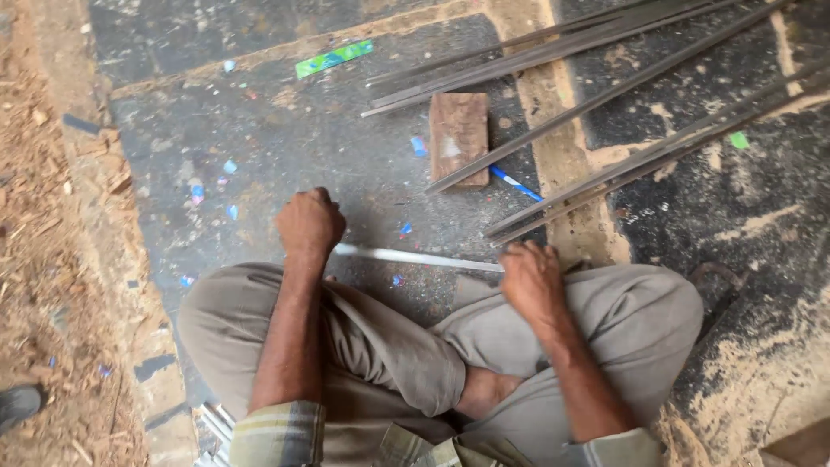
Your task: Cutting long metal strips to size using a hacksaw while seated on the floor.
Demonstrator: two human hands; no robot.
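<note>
The left hand (309, 223) is fisted at centre frame, forearm running straight down toward the crossed knees, closed on one end of a thin metal rod (415, 258). The right hand (532, 278), lower right of centre, curls over the rod's other end, knuckles up. The rod lies nearly level between them, just above the grey trousers (380, 355). Above it sits a wooden block (459, 137) among long metal strips (605, 95) fanning to the upper right. Bare dark floor (259, 147) opens toward the upper left; sawdust (43, 216) lines the left edge.
</note>
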